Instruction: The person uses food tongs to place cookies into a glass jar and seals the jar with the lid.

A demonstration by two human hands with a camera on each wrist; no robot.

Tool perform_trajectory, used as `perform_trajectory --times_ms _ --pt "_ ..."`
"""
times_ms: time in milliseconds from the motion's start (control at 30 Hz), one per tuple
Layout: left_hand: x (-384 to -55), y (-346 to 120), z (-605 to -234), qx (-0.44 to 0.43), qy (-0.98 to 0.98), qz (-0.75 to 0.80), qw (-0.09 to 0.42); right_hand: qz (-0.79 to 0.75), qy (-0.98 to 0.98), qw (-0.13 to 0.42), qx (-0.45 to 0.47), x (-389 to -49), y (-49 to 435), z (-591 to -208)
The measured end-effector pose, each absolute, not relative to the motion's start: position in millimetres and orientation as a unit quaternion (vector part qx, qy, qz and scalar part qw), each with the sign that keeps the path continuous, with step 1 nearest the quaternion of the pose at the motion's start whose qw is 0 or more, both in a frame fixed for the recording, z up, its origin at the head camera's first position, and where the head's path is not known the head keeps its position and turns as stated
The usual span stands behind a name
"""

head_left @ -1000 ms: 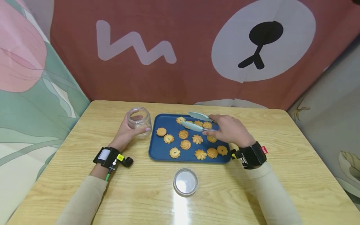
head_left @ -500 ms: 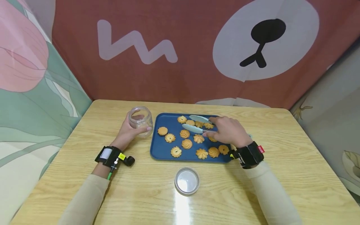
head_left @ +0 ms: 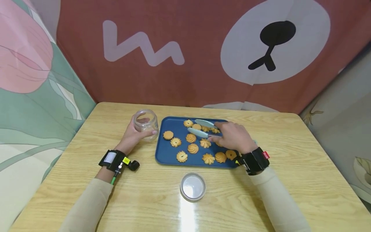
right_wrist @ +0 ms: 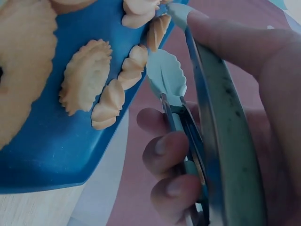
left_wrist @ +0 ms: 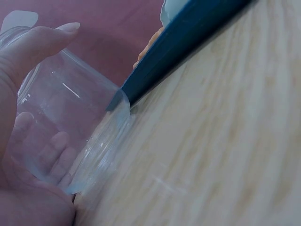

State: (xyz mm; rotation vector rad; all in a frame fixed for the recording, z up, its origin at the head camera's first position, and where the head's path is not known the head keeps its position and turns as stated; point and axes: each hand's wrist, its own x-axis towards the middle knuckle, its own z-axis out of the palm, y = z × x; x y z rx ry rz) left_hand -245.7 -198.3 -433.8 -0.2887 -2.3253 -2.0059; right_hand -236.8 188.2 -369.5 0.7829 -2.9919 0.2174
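Observation:
My left hand (head_left: 131,137) grips a clear jar (head_left: 149,124) from its left side, with the thumb across the front and fingers curled behind. The jar has no lid on and looks empty; in the left wrist view the jar (left_wrist: 70,108) stands beside the tray edge. My right hand (head_left: 234,137) holds pale green-tipped tongs (head_left: 200,132) over the far part of a blue tray (head_left: 166,158). The tips of the tongs are spread apart above several cookies (head_left: 196,127). In the right wrist view, fingers wrap the tongs' arms (right_wrist: 225,136). The hand hides some cookies.
Several more cookies (head_left: 193,148) lie spread over the tray. A round clear lid (head_left: 192,187) lies on the wooden table (head_left: 139,199), in front of the tray. A red patterned cloth (head_left: 174,87) hangs behind the table's far edge.
The view has shifted slightly. My right hand and the tongs have moved a little left relative to the tray, tips still spread. My left hand keeps its hold on the jar.

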Motion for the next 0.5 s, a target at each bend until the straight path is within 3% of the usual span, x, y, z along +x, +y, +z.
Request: perform_trajectory --times_ms 133,500 --pt "-236.7 -193.8 -420.2 -0.090 -0.760 -0.643 0.025 0.068 -0.961 0.036 0.264 -237.9 187.3 -372.5" --pt "-248.9 -200.3 -440.1 -0.091 -0.761 -0.641 0.037 0.056 -0.959 0.055 0.272 -236.3 188.5 -369.9"
